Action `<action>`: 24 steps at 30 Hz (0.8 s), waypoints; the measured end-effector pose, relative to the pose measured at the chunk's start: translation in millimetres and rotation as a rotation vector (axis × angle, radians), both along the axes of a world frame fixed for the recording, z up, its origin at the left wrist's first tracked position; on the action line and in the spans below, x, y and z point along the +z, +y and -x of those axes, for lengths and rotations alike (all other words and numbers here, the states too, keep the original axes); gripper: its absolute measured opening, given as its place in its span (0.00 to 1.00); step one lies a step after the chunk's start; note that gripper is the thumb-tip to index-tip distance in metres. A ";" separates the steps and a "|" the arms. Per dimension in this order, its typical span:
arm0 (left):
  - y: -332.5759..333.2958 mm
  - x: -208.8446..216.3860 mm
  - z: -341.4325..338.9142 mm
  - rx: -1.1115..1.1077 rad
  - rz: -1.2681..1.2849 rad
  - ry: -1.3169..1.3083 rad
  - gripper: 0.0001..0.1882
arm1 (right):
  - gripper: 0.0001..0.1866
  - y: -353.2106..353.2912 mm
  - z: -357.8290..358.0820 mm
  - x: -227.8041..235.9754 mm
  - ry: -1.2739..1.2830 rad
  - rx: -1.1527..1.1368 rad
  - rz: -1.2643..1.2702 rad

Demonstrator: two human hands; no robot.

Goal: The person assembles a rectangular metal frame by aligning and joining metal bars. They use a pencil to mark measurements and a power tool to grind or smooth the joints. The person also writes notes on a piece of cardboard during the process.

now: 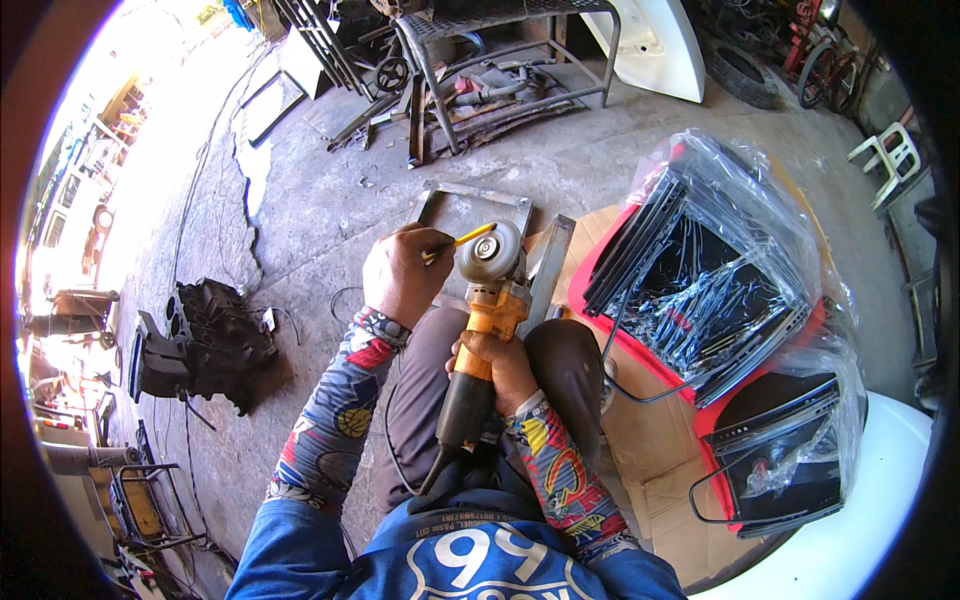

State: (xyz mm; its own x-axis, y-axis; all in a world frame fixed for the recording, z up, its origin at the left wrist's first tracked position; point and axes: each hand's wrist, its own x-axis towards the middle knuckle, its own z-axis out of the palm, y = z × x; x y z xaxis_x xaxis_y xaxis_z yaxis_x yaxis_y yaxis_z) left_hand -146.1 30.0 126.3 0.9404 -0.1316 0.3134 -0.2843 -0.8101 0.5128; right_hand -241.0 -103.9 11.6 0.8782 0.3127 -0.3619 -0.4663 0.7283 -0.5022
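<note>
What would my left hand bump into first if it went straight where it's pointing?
Probably the grey disc of the angle grinder. The yellow pencil-like stick in your left hand overlaps it in view; whether they touch is unclear.

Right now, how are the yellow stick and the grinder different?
The yellow stick is thin and small; the grinder is thick and much bigger. The yellow stick is mostly one colour; the grinder is yellow-orange and black. The left hand holds the yellow stick; the right hand holds the grinder. Both are being held.
</note>
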 end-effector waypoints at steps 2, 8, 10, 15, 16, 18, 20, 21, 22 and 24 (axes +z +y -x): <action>0.7 -0.8 -0.4 0.002 0.020 0.013 0.07 | 0.15 0.5 -0.3 0.1 -0.002 -0.002 0.003; 3.6 -3.3 -1.9 -0.009 0.039 0.044 0.07 | 0.16 -1.2 1.7 3.3 -0.022 0.002 -0.015; 5.4 -5.2 -1.8 -0.016 0.038 0.029 0.07 | 0.16 -0.5 1.3 4.1 -0.008 0.003 -0.006; 9.6 -10.2 -7.3 -0.047 0.187 0.027 0.09 | 0.16 -1.2 1.1 3.8 -0.026 0.000 -0.003; 9.9 -11.0 -9.2 -0.027 0.233 0.080 0.10 | 0.16 -1.3 0.9 3.5 -0.033 -0.001 -0.001; 13.7 -10.8 -9.5 -0.037 0.217 0.127 0.11 | 0.15 -1.3 0.9 3.3 -0.034 -0.008 0.000; 16.6 -10.3 -9.0 -0.006 0.150 0.154 0.11 | 0.15 0.6 0.8 3.7 -0.023 -0.019 -0.010; 16.6 -10.7 -9.3 -0.028 0.151 0.113 0.10 | 0.15 0.7 0.7 4.0 -0.017 -0.015 -0.005; 16.0 -11.5 -9.8 -0.045 0.157 0.065 0.09 | 0.15 0.5 0.8 4.2 -0.011 -0.011 0.001; 15.3 -12.9 -10.4 -0.049 0.148 0.030 0.09 | 0.15 0.1 0.8 4.7 -0.009 -0.004 0.005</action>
